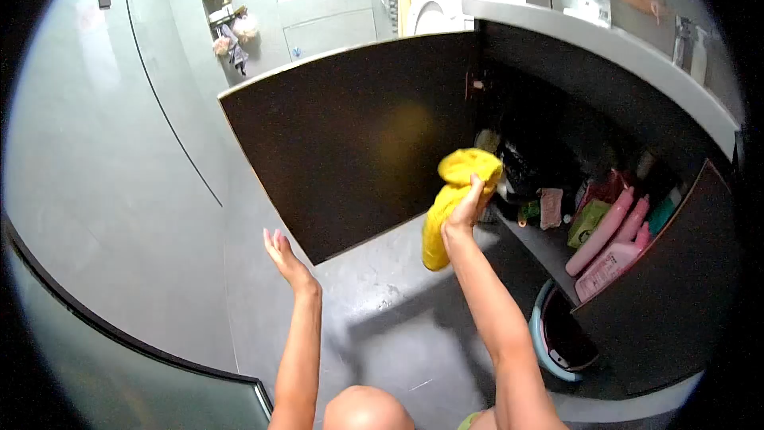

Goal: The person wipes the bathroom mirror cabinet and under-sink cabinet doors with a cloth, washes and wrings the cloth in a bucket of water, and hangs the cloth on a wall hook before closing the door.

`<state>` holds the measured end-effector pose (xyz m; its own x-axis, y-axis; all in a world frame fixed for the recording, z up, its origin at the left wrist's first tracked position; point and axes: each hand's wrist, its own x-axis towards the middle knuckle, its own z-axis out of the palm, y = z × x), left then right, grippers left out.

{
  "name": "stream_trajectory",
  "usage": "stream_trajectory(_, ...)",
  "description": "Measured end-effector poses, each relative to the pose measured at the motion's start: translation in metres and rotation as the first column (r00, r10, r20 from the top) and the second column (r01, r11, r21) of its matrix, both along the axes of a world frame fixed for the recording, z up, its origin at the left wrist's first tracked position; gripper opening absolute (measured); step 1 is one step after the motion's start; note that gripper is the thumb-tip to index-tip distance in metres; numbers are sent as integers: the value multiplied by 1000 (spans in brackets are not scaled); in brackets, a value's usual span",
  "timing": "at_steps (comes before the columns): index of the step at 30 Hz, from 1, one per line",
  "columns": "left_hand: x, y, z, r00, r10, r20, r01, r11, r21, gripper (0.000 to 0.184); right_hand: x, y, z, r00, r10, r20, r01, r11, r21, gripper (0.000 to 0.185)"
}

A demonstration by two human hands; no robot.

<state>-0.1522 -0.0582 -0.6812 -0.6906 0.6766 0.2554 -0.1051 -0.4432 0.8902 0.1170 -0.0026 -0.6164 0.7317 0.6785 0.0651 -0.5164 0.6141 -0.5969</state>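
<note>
A yellow cloth (436,227) hangs bunched from my right hand (464,213), the thumb pressed on top of it. It is held in front of the open cabinet (549,103) under the counter. My left hand (288,261) has its fingers stretched out and holds nothing. It is beside the lower outer corner of the dark cabinet door (350,143), which stands swung wide; whether the fingers touch the door I cannot tell. Inside the cabinet are pink bottles (609,231), a green pack (587,221) and a pink packet (550,207). The cabinet's back is too dark to make out.
A second cabinet door (660,302) stands open at the right, a blue-rimmed bin (544,342) beside it. A white counter (621,36) runs above. The toilet (434,12) is at the back. To the left are a glass panel (119,366) and grey wall.
</note>
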Motion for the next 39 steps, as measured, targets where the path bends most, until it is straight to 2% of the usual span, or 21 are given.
stream_trajectory(1,-3,-1,22,1000,-2,2,2,1000,17,76,-4,-2,28,1000,-18,2,18,996,91,50)
stream_trajectory(3,-3,5,63,980,-40,-196,67,989,131,68,-5,3,77,988,-13,154,-16,983,184,53)
stream_trajectory(5,-2,15,82,980,-23,-196,59,982,182,55,-12,15,118,915,-179,361,82,960,269,64)
stream_trajectory(7,-8,31,90,977,-105,-183,160,935,316,44,-12,40,140,708,-344,617,181,933,313,68)
stream_trajectory(9,-1,27,95,987,-144,-68,157,951,268,38,-9,67,153,445,-506,739,282,863,420,71)
stream_trajectory(10,-3,28,92,986,-153,-70,166,949,269,39,-1,80,154,119,-585,802,450,752,481,75)
stream_trajectory(11,-5,31,90,983,-166,-72,180,945,273,39,8,99,149,9,-564,825,540,698,471,75)
stream_trajectory(13,-7,32,90,980,-194,-43,198,940,280,39,20,138,130,172,-532,829,535,757,375,70)
stream_trajectory(14,-8,35,85,984,-177,-32,179,944,276,39,16,143,132,357,-522,775,315,848,426,64)
stream_trajectory(17,-4,28,91,984,-176,-18,175,949,263,39,-43,106,147,318,-595,738,373,794,480,62)
stream_trajectory(22,-6,28,87,953,-298,45,271,912,308,42,-157,34,152,-27,-680,733,70,730,680,68)
stream_trajectory(25,-14,33,90,893,-446,51,390,827,405,44,-212,29,139,-162,-761,629,-208,649,732,70)
stream_trajectory(27,-19,29,92,900,-436,-5,411,845,343,44,-206,31,141,-340,-813,473,-311,572,759,64)
stream_trajectory(29,-21,28,95,929,-367,-55,367,888,278,43,-174,42,150,-312,-812,493,-407,583,703,55)
stream_trajectory(31,-24,32,90,940,-340,-32,334,897,290,44,-124,60,152,-325,-757,567,-203,641,740,50)
stream_trajectory(32,-23,30,92,935,-352,-35,348,898,269,43,-93,69,156,-257,-722,642,-82,679,730,51)
stream_trajectory(33,-23,30,95,931,-362,-38,360,897,258,43,-65,91,155,-239,-766,596,70,599,798,60)
stream_trajectory(34,-22,30,95,931,-363,-35,359,894,267,43,-40,91,156,-182,-697,693,203,663,720,66)
stream_trajectory(35,-20,29,94,920,-392,-4,376,880,289,43,-16,91,157,-112,-618,778,324,717,617,73)
stream_trajectory(36,-19,28,93,906,-423,24,396,866,306,42,0,114,151,67,-590,804,410,751,517,67)
stream_trajectory(39,-15,22,93,901,-430,52,386,851,355,44,-10,126,157,427,-524,737,493,818,296,55)
